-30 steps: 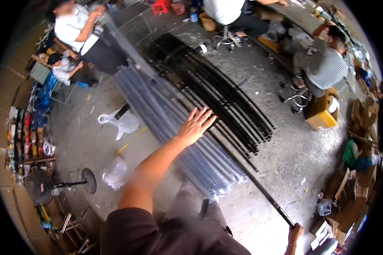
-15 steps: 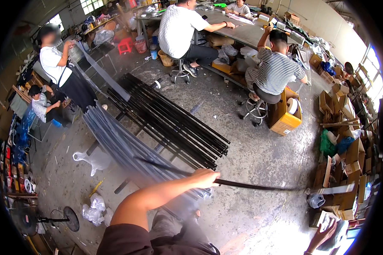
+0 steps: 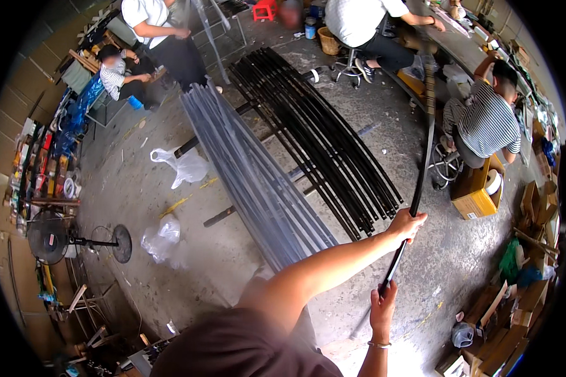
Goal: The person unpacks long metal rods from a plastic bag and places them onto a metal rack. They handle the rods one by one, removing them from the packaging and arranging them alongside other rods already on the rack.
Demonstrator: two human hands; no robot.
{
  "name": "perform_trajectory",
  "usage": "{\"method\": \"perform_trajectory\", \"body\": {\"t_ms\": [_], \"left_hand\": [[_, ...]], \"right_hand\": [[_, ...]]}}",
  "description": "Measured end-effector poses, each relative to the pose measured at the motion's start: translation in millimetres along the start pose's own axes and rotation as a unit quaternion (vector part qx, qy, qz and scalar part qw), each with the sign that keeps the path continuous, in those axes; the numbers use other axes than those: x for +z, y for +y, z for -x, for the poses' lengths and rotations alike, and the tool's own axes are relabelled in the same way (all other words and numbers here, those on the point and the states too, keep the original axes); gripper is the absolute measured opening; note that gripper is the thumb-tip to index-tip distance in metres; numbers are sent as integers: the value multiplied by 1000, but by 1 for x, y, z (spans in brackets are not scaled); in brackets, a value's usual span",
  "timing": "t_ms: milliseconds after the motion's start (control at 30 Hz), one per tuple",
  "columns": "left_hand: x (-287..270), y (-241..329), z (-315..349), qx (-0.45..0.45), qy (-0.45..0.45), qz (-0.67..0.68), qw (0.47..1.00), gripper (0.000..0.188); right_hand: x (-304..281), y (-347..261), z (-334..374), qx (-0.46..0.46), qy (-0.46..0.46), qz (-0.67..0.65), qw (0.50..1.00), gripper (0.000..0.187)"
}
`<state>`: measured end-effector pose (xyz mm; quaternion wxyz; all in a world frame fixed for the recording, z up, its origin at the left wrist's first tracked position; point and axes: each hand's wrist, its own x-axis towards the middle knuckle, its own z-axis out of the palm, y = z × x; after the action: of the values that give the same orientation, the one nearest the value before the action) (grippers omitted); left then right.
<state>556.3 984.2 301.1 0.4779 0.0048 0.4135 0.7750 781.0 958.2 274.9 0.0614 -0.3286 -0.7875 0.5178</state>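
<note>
Left hand [image 3: 407, 225] grip wrapped round long black rod [image 3: 423, 157], right hand [image 3: 382, 309] clamped lower down. Rod raised upright-tilted, right of black rod stack [image 3: 314, 132] on floor [image 3: 138, 188].

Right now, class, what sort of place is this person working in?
Probably a small metalworking or assembly workshop: black metal strips and wrapped grey bars stacked on a concrete floor, with seated workers at a long workbench.

A floor fan [image 3: 51, 237] stands at nine o'clock, plastic bags [image 3: 183, 166] toward ten (crumpled), a cardboard box [image 3: 475, 196] at three.
</note>
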Motion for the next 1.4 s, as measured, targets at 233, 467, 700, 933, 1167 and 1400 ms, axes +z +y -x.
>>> {"method": "perform_trajectory", "body": {"t_ms": [233,467,700,933,1167,1400], "left_hand": [[-122,1,-5,32,57,204,977,29],[-375,-12,29,154,597,-269,740,50],[-475,44,28,146,672,-497,529,50],[-466,85,19,-87,601,-486,628,49],[-474,95,16,-106,572,-480,656,51],[-518,57,22,23,583,-328,743,47]], "right_hand": [[22,-22,-64,-35,45,306,950,18],[121,13,-169,-101,-15,329,939,23],[205,15,-248,-131,-10,322,938,25],[233,24,-287,-152,6,329,932,26],[252,21,-291,-125,31,340,931,28],[270,18,-276,-87,17,434,897,40]]}}
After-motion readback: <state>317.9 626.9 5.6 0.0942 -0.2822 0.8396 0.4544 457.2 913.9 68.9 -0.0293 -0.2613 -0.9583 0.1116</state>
